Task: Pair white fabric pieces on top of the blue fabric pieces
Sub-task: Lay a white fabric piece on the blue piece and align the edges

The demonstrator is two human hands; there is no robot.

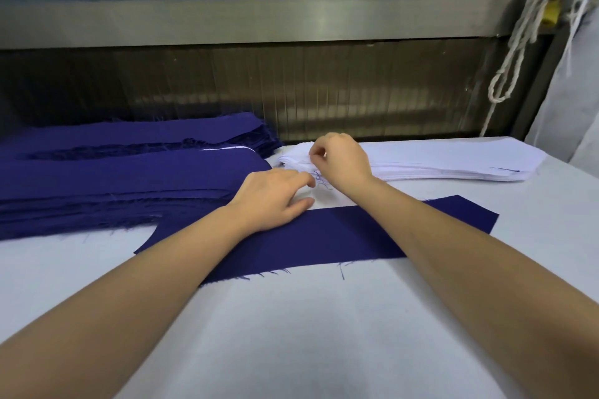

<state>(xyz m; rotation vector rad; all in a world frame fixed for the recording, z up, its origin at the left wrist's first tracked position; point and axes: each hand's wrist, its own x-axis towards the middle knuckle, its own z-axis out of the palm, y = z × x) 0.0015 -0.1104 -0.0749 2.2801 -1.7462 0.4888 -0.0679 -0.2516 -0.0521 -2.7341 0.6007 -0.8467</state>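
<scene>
Counter [291, 334]: covered in plain white cloth, fills the near half of the view; both bare forearms reach in across it.
Blue piece [340, 236]: single long strip, flat on the counter, running left-near to right-far; frayed threads along its near edge; both forearms cross over it.
Left hand [269, 201]: palm down on the far left part of the blue piece, fingers relaxed and loosely spread, tips pointing toward the white stack, gripping nothing.
Loose threads [321, 180]: small blue tangle on the counter between the two hands.
Right hand [343, 159]: fingers curled, thumb and fingertips pinching the top layers at the left end of the white stack; can't tell how many layers.
White stack [453, 162]: pile of white pieces, flat, just beyond the blue piece and apart from it, extending right; short blue thread lying near its right end.
Blue stack [113, 178]: thick pile of blue pieces at far left, frayed edges, its right end just beside the left end of the white stack.
Ribbed panel [324, 91]: dark, upright, behind the counter.
Metal rail [259, 21]: horizontal, above the panel.
Cord [518, 52]: white, looped, hanging at far right.
</scene>
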